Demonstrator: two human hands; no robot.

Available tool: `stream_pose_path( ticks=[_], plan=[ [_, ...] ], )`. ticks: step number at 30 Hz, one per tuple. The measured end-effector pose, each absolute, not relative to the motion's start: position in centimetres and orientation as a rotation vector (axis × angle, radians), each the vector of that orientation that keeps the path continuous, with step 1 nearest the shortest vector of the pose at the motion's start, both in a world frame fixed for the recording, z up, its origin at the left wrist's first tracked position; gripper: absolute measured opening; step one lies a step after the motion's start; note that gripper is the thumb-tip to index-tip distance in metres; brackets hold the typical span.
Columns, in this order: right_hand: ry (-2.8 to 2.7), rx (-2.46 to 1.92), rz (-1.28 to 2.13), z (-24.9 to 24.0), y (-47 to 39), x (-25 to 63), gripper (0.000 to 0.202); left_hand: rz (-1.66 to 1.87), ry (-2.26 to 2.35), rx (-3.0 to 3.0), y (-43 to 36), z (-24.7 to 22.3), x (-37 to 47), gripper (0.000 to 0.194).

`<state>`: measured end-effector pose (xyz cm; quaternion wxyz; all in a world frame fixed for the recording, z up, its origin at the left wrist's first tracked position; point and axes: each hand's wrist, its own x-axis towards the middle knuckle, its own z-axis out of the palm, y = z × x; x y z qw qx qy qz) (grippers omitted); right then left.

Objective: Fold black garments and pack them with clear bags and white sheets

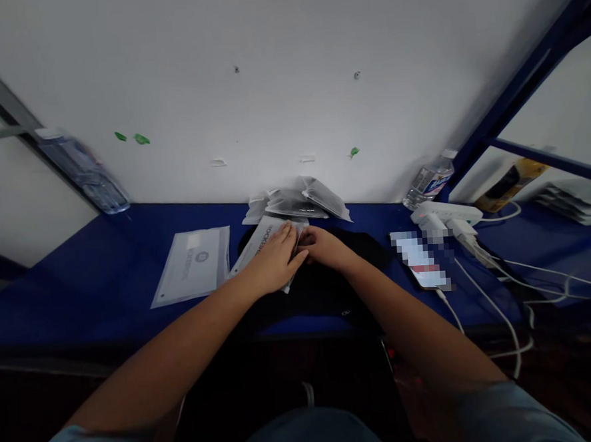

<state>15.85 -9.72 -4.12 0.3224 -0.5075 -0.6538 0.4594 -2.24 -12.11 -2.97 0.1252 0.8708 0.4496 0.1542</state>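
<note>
My left hand [276, 257] lies flat with fingers stretched over a white plastic bag [255, 245] printed with dark lettering. At the bag's right edge my right hand [322, 246] is closed, its curled fingers pinching the edge; the exact grip is partly hidden. Black cloth [301, 307] is spread under the bag and both hands. To the left, a second pale bag [194, 264] with a round logo rests flat on the blue table [103, 273]. Just beyond my hands, several filled clear bags [294, 201] are heaped against the wall.
A phone [418, 260] with a charging cable lies on the right, near a white power strip [448, 213] with plugs and trailing cables. One water bottle [430, 179] leans at the back right, another bottle [85, 170] at the far left. A white wall [288, 101] closes off the back.
</note>
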Motion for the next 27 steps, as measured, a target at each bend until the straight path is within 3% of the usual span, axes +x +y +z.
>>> stream_pose_path(
  ticks=[2, 6, 15, 18, 22, 27],
  plan=[
    [-1.679, -1.422, 1.297, -3.6, -9.9, 16.8, 0.008, 0.422, 1.153, 2.646, -12.2, -2.7, -4.1, 0.073],
    [-1.711, -1.387, 1.468, -2.8, -10.2, 17.3, 0.021, 0.3, 0.902, 2.869, -12.8, -2.7, -7.9, 0.093],
    [-1.727, -1.228, 1.635, -3.1, -10.2, 17.0, 0.027, 0.36, 0.783, 3.112, -13.1, -5.3, -7.9, 0.067],
    [-1.846, -1.215, 1.389, -3.1, -10.2, 17.8, 0.023, 0.504, 0.749, 3.185, -13.1, -5.5, -7.7, 0.055],
    [-2.082, -0.894, 0.729, -2.6, -11.1, 17.6, 0.014, 0.802, 0.763, 3.196, -13.2, -5.2, -7.8, 0.048],
    [-2.307, -0.627, 0.2, -2.2, -12.3, 16.4, 0.035, 1.087, 0.928, 3.07, -13.1, -5.0, -8.1, 0.049]
  ],
)
